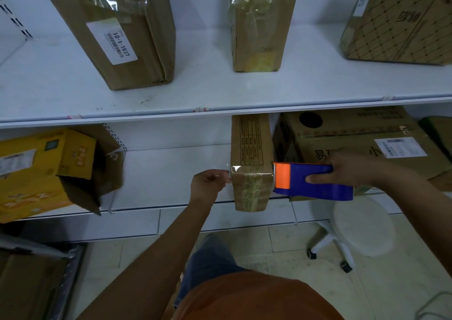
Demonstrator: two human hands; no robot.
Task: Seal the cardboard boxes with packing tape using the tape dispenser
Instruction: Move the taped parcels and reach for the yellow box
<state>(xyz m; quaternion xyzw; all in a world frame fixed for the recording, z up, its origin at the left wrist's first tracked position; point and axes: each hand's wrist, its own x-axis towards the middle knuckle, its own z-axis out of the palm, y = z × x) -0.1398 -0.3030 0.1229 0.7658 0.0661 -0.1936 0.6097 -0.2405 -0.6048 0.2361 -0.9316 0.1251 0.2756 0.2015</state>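
The right hand (347, 168) is wrapped around the blue and orange tape dispenser (310, 181), thumb laid flat along its blue side, with the toothed orange end set against the right edge of the narrow cardboard box (252, 173) at the centre of the frame. The left hand (208, 184) has its fingers curled and pinches the free end of the clear tape (236, 168) just left of the box's upper corner, so the strip spans the box's near end. The box stands on the lower shelf (171, 170), its near end jutting past the shelf edge. This looks like the laying of one strip across the box end, close to finished. The next move probably calls for pressing the pinched end down onto the left face, then tilting the dispenser so the teeth cut the tape at the right edge.
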